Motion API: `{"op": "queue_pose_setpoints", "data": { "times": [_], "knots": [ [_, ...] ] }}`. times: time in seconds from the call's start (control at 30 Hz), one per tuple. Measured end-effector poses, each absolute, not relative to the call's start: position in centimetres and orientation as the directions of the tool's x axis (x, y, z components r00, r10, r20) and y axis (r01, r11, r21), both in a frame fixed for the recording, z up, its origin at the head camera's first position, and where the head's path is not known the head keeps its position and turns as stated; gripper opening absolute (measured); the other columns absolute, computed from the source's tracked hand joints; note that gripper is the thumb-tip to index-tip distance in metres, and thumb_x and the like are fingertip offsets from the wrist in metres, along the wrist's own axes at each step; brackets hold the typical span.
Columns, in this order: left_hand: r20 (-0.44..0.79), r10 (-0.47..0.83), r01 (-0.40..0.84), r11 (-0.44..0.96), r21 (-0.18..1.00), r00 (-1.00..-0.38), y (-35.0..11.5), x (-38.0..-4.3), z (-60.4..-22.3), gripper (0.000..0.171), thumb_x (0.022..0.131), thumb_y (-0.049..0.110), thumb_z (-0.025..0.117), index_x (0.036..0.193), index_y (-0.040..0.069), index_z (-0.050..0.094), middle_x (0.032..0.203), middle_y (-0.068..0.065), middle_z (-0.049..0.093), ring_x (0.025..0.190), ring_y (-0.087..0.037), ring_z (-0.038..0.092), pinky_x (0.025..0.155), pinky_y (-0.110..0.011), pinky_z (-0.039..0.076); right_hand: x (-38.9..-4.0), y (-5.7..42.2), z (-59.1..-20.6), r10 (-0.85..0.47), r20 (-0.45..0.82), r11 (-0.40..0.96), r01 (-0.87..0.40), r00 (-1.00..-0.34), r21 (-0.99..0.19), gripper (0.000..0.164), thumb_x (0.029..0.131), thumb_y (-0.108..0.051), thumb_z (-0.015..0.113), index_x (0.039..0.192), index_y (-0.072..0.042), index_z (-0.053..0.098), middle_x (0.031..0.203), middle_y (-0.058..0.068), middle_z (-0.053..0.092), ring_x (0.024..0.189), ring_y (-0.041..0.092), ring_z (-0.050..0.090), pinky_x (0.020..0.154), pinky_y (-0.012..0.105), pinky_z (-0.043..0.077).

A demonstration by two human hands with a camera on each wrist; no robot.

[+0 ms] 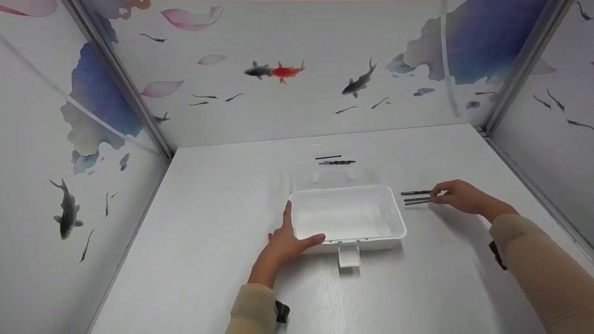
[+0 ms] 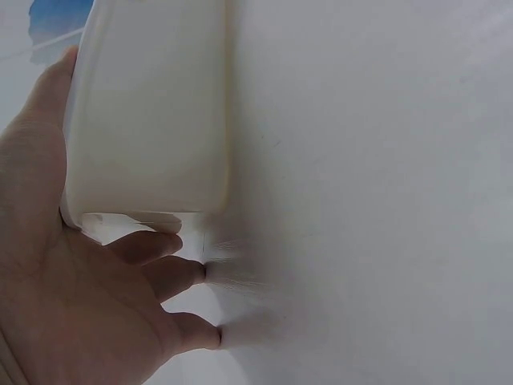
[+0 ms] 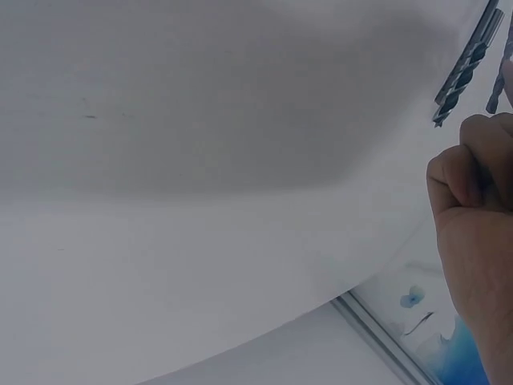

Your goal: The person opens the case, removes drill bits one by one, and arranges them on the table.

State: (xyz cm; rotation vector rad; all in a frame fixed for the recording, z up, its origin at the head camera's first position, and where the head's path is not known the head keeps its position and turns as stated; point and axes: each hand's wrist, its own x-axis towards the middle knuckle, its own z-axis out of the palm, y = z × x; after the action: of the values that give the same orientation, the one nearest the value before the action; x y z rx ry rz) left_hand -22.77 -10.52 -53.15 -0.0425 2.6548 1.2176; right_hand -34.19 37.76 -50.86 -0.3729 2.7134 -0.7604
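A white plastic box point(image 1: 348, 246) stands uncovered on the table, its inside bare and its front latch point(image 1: 349, 257) hanging down. My left hand point(image 1: 283, 243) rests against its near left corner, thumb along the front rim and index finger along the left side. In the left wrist view, the other fingers point(image 2: 180, 277) spread beside the box wall point(image 2: 152, 104). To the right of the box, my right hand point(image 1: 459, 197) pinches a drill bit point(image 3: 498, 84) low over the table. More drill bits point(image 3: 465, 68) with spiral flutes lie right beside its fingertips.
Behind the box its clear lid point(image 1: 301, 178) is folded back. Several thin dark bits point(image 1: 336, 162) lie over the lid area. Printed panels with fish point(image 1: 357, 86) wall the table point(image 1: 209, 222) at the back and both sides.
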Motion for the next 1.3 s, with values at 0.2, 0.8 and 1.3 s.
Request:
{"op": "queue_pose_setpoints", "data": {
  "times": [0.2, 0.8, 1.3],
  "knots": [
    [-0.21, 0.073, -0.112, 0.653, 0.749, -0.975, -10.5, -22.7, -53.0, 0.139, 0.078, 0.073, 0.083, 0.173, 0.022, -0.006, 0.162, -0.033, 0.045, 0.155, -0.052, 0.039, 0.133, -0.069, 0.008, -34.1, 37.9, -51.1, -0.32, -0.226, 0.836, -0.162, -0.92, -0.524, 0.025, 0.107, -0.028, 0.065, 0.12, -0.009, 0.075, 0.14, 0.027, 0.066, 0.107, 0.028, 0.062, 0.081, 0.033, 0.05],
    [-0.216, 0.063, -0.121, 0.663, 0.738, -0.974, -10.5, -23.0, -53.2, 0.14, 0.077, 0.073, 0.083, 0.173, 0.021, -0.005, 0.163, -0.032, 0.044, 0.154, -0.053, 0.04, 0.133, -0.069, 0.007, -34.2, 37.5, -52.0, -0.275, -0.243, 0.862, -0.127, -0.93, -0.49, 0.021, 0.105, -0.026, 0.066, 0.115, -0.009, 0.075, 0.133, 0.027, 0.066, 0.108, 0.034, 0.06, 0.082, 0.039, 0.052],
    [-0.227, 0.059, -0.136, 0.646, 0.751, -0.972, -10.6, -22.8, -53.1, 0.138, 0.078, 0.072, 0.084, 0.173, 0.026, -0.006, 0.164, -0.033, 0.042, 0.156, -0.056, 0.033, 0.133, -0.068, 0.009, -34.3, 37.5, -52.4, -0.241, -0.226, 0.87, -0.107, -0.944, -0.482, 0.025, 0.105, -0.028, 0.066, 0.118, -0.011, 0.076, 0.129, 0.026, 0.067, 0.103, 0.034, 0.061, 0.074, 0.033, 0.051]
  ]
}}
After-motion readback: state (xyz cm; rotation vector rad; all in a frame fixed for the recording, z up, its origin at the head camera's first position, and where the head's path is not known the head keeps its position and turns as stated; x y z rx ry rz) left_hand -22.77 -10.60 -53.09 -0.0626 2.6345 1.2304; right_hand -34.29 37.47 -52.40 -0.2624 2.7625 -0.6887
